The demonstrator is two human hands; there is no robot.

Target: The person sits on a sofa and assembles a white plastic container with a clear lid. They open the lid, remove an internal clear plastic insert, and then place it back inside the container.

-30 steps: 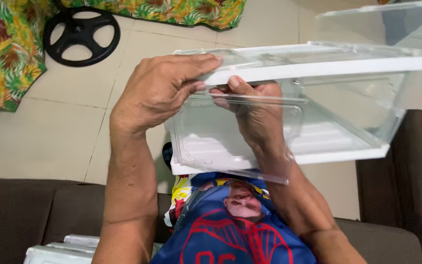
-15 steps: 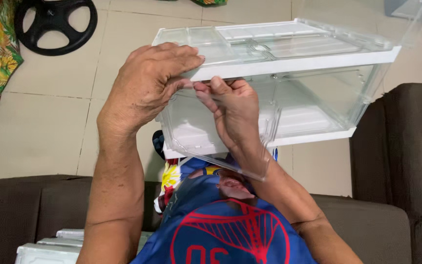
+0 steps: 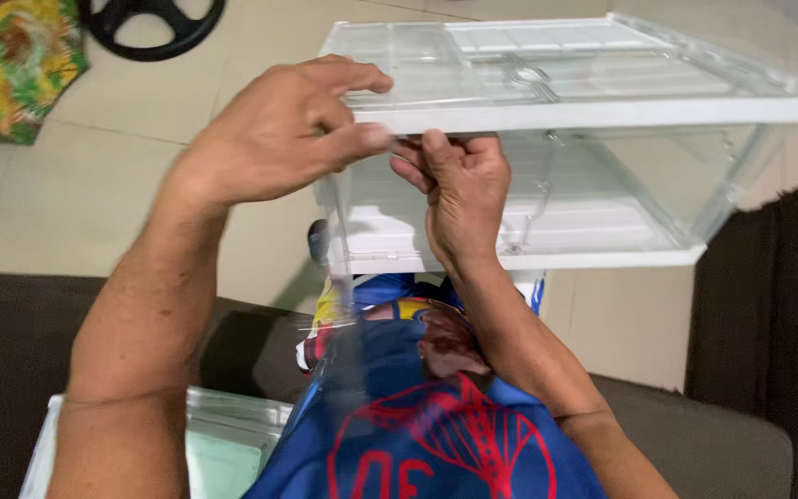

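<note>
Far left, a bit of patterned cloth (image 3: 11, 65) is laid on the tiled floor (image 3: 94, 185), and one black wheel (image 3: 154, 23) is seen just beside it, at the top edge. Nearer, a dark sofa (image 3: 11, 360) is spread across the bottom, with one more clear panel (image 3: 223, 444) left lying on it by the left arm.

The left hand (image 3: 279, 139) is curled over the near-left corner of the drawer unit (image 3: 584, 115), fingers on top of the white front rail and thumb pressed underneath, so it's clamped on that corner. Probably held that way to keep the thing steady in the air. The right hand (image 3: 459, 199) is set just beside it, under the rail, fingers pinched on the rim of the clear drawer (image 3: 602, 208), likely so it can be guided along the frame. So both hands are kept close together, almost touching.

The unit itself is held up in the middle and right of the scene, over a printed blue shirt (image 3: 417, 434).

Count: two hands, one unit, one drawer in it, one spare panel, one wheel.
</note>
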